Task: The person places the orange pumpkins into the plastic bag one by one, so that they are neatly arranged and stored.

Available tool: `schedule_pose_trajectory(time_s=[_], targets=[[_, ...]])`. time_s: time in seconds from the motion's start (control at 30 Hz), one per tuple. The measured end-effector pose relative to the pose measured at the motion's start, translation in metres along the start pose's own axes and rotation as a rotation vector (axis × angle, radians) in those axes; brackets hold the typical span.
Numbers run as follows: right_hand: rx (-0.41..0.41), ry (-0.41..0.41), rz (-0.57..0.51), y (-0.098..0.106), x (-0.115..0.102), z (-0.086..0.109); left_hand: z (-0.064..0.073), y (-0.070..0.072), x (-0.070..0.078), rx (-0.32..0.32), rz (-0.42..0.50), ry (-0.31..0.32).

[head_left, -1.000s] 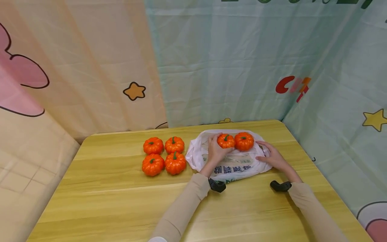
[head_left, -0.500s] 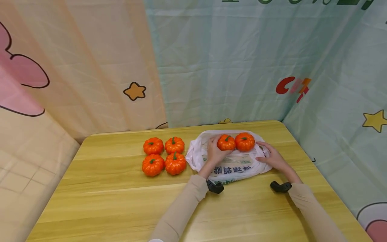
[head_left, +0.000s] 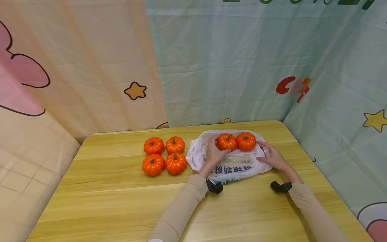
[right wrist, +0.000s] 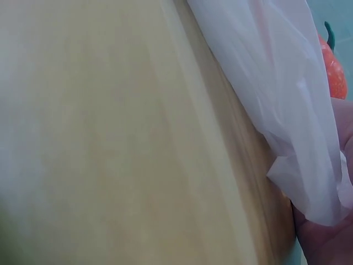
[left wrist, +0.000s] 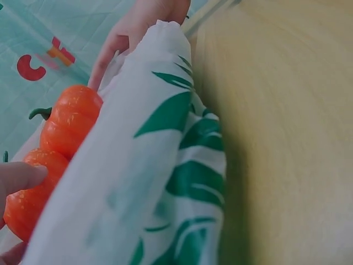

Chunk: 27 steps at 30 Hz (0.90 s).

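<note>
A white plastic bag (head_left: 231, 170) with dark print and green leaves lies with its mouth spread. Two small orange pumpkins sit side by side at its opening. The left hand (head_left: 214, 153) grips the left pumpkin (head_left: 227, 142), and its thumb (left wrist: 25, 175) lies across that pumpkin in the left wrist view. Against it on the right is the second pumpkin (head_left: 246, 141). The right hand (head_left: 274, 158) holds the bag's right edge, with white plastic (right wrist: 298, 127) between thumb and fingers in the right wrist view. The left hand's fingertips are partly hidden behind the pumpkin.
Left of the bag, several more pumpkins (head_left: 164, 155) stand in a two-by-two block on the wooden table (head_left: 121, 205). Printed curtains (head_left: 211, 67) hang behind the table's back edge and along its right side. Each wrist wears a black device (head_left: 281, 187).
Both pumpkins at the bag's opening have shifted slightly right, with the left hand still on the left one. The right hand stays at the bag's edge. The pumpkins on the table have not moved.
</note>
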State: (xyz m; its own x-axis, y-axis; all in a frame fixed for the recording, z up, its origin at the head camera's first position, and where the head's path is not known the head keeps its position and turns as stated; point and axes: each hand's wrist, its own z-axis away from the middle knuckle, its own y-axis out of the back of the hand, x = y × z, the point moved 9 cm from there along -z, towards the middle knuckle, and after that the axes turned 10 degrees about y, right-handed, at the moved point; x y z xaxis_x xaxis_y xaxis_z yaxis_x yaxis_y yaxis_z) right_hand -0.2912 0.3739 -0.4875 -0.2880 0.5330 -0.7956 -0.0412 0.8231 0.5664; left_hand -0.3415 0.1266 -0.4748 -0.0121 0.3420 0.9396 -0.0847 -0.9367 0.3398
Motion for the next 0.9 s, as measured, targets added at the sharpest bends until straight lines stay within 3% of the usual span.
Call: schedule_pose_trajectory(time_s=[0.33, 0.7, 0.9], targets=[[0.020, 0.007, 0.007, 0.000, 0.003, 0.000, 0.003, 0.003, 0.008, 0.034, -0.070, -0.091], [0.025, 0.014, 0.005, 0.001, 0.001, 0.000, 0.007, 0.002, 0.009, -0.021, -0.063, -0.038], [0.031, 0.008, 0.024, 0.004, 0.001, 0.001, 0.014, 0.011, 0.022, -0.067, -0.116, -0.052]])
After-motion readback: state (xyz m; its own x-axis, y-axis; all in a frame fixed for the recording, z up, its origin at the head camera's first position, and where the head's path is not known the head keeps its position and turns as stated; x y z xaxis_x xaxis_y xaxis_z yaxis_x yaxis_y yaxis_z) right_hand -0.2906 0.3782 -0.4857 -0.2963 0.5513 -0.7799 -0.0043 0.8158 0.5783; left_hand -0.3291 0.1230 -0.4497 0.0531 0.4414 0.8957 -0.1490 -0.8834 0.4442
